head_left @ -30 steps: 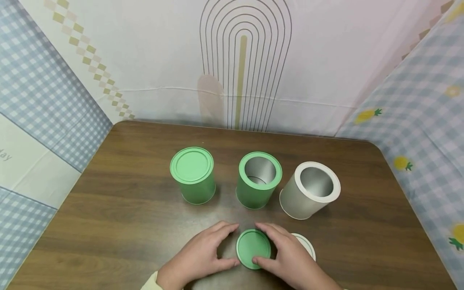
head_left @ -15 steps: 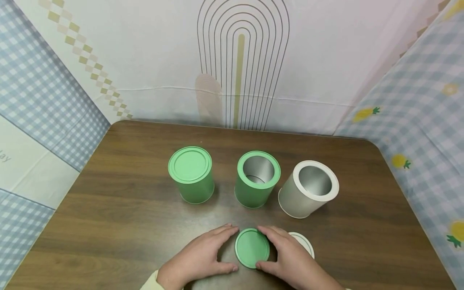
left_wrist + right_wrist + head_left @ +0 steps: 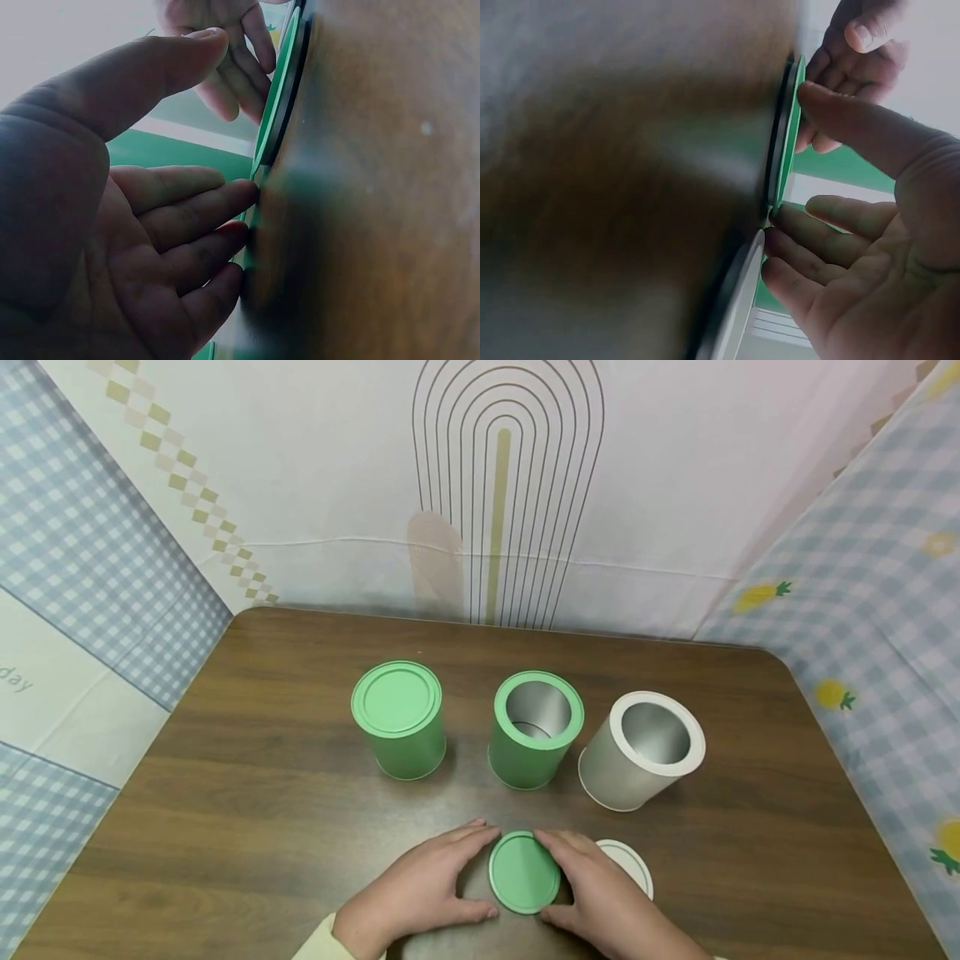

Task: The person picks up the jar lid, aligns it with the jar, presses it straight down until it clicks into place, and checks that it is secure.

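Both hands (image 3: 420, 889) barely shifted, fingertips touching green lid (image 3: 523, 873)

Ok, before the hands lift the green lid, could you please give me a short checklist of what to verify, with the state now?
1. Both hands on the lid: left hand and right hand touch the edges of the green lid. Ok.
2. Lid off the table: wrist views suggest it is still flat on the wood. Not ok.
3. Firm grip under the rim: fingertips only at the edge. Cannot tell.
4. Open green can upright, mouth free. Ok.
5. White lid partly under the right hand; may be nudged. Not ok.
6. White can looks tilted in the head view. Cannot tell.
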`<move>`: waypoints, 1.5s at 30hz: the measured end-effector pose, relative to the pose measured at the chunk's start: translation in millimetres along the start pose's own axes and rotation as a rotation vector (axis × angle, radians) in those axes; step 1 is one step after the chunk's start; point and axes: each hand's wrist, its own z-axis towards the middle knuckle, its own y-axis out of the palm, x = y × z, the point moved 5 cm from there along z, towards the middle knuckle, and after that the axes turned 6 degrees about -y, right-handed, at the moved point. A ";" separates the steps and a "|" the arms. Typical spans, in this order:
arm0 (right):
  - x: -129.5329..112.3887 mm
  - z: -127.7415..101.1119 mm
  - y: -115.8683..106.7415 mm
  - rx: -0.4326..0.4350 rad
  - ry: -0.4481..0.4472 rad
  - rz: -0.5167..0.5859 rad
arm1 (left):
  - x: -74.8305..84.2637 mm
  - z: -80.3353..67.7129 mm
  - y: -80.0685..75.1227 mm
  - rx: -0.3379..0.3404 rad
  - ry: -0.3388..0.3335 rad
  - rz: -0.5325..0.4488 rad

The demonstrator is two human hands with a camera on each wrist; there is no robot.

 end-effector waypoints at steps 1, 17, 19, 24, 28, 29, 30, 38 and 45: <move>-0.2 -0.2 0.1 0.002 -0.009 -0.009 | 0.3 0.1 0.0 -0.001 -0.001 -0.001; -1.3 -1.5 0.3 0.037 -0.040 -0.076 | 3.4 1.7 2.3 -0.006 0.011 0.012; -0.8 -1.6 0.8 0.031 -0.027 -0.071 | 3.1 1.5 2.3 -0.001 0.017 0.014; -0.8 -2.2 0.9 0.041 -0.029 -0.072 | 2.7 1.3 1.6 0.009 0.026 0.012; -1.2 -2.8 0.4 0.048 -0.029 -0.060 | 2.6 1.5 0.9 0.018 0.033 0.004; -1.2 -3.0 0.3 0.048 -0.026 -0.055 | 2.5 1.6 0.7 0.022 0.035 0.002; -1.4 -3.2 0.3 0.048 -0.023 -0.050 | 2.4 1.8 0.6 0.027 0.038 -0.002; -1.6 -3.1 -3.1 0.083 -0.009 -0.017 | 0.4 3.1 1.0 0.060 0.035 -0.018; -1.5 -2.2 -6.0 0.119 -0.013 0.020 | 0.1 2.8 -0.6 0.081 0.036 -0.025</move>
